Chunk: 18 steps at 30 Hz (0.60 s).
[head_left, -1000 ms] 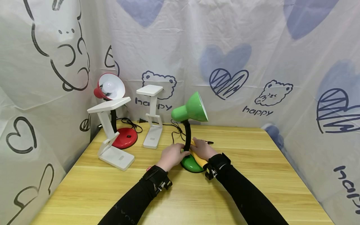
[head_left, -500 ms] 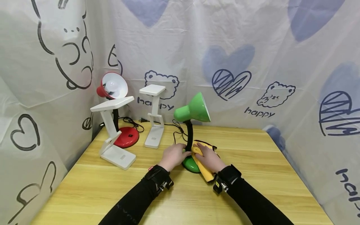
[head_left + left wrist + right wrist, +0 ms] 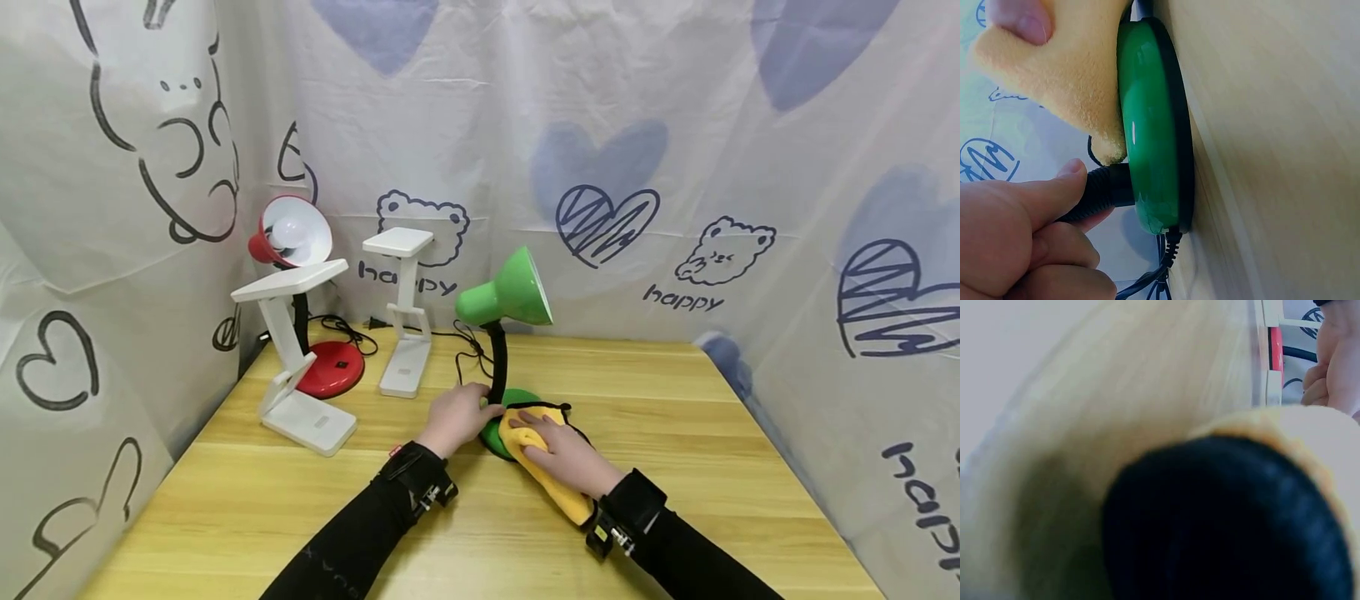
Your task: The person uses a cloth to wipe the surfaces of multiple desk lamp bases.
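Left hand (image 3: 453,418) clasps ribbed neck (image 3: 1099,192); right hand (image 3: 567,455) holds fluffy cloth (image 3: 1072,72) on glossy base (image 3: 1150,125).

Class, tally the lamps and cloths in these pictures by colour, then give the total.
Red lamp: 1
White lamps: 2
Green lamp: 1
Yellow cloth: 1
Total: 5

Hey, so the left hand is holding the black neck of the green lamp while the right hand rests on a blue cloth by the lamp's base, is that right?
Not quite: the cloth is yellow, not blue, as the head view shows. The left hand does hold the black neck, and the right hand does rest on that cloth.
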Motion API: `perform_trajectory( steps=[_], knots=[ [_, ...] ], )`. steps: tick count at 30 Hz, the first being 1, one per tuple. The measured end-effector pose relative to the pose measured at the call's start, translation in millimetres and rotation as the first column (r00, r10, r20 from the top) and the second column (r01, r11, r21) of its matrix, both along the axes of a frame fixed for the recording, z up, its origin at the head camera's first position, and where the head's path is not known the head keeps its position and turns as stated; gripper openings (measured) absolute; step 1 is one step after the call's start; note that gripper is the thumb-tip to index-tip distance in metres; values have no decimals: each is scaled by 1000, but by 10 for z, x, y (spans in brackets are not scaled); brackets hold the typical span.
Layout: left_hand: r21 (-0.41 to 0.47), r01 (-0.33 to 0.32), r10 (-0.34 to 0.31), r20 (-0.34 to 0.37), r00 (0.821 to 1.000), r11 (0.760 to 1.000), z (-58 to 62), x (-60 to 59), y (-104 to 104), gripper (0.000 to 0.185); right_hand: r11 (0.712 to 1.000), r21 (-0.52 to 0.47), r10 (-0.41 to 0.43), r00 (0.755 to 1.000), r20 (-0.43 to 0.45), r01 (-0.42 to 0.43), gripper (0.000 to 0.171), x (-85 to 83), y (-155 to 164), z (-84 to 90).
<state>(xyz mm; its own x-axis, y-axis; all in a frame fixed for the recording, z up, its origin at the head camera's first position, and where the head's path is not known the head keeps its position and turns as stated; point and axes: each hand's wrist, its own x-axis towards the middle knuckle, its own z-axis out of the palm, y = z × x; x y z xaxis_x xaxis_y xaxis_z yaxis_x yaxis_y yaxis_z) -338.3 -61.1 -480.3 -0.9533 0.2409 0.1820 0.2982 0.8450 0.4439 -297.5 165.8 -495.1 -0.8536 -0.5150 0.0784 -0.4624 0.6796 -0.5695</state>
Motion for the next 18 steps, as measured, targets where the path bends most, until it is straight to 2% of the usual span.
perform_trajectory(
  steps=[5, 12, 18],
  knots=[
    [-10, -3, 3, -5, 1000, 1000, -7, 0, -7, 46, 1000, 6, -16, 999, -51, 16, 50, -114, -30, -37],
    [-9, 3, -3, -20, 1000, 1000, 19, 2, 1, 44, 995, 19, -92, 991, -96, 94, 50, -417, -99, -44],
    [-7, 12, -12, -23, 1000, 1000, 11, 4, -8, 42, 990, -27, -139, 990, -27, 138, 58, -645, -148, -33]
  ],
)
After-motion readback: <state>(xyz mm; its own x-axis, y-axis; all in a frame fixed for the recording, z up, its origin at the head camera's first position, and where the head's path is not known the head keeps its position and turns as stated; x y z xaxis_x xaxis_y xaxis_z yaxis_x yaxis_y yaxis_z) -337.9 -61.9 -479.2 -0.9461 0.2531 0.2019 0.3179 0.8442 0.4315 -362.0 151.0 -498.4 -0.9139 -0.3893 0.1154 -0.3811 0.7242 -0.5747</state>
